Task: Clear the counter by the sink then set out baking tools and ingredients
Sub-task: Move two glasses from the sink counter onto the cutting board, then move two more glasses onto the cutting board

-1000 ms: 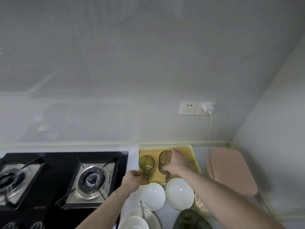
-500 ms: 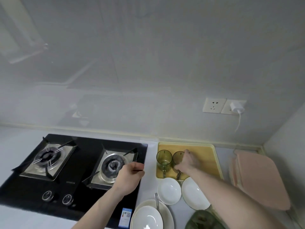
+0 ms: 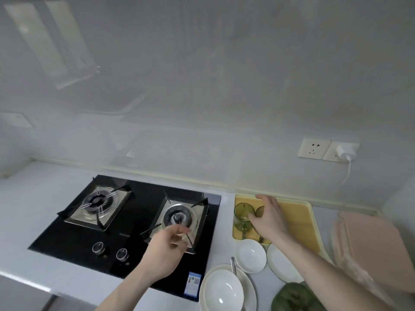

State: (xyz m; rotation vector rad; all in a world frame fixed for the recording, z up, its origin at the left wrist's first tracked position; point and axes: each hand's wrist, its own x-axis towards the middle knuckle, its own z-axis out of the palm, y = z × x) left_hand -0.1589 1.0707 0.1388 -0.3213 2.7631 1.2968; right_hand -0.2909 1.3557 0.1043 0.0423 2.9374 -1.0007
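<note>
Two green glass mugs stand at the left end of a yellow tray on the counter beside the stove. The left mug stands free. The right mug is mostly hidden by my right hand, which curls around it from the right. My left hand hovers over the stove's right burner, fingers loosely apart and holding nothing.
In front of the tray sit a small white bowl, a white plate and a bowl with a spoon on a plate. A green object lies at the bottom edge. Pink boards lie at the right. A black gas stove fills the left.
My left hand has let go of the left green mug and drawn back left over the burner. My right hand stays at the right mug. The view has swung left.
</note>
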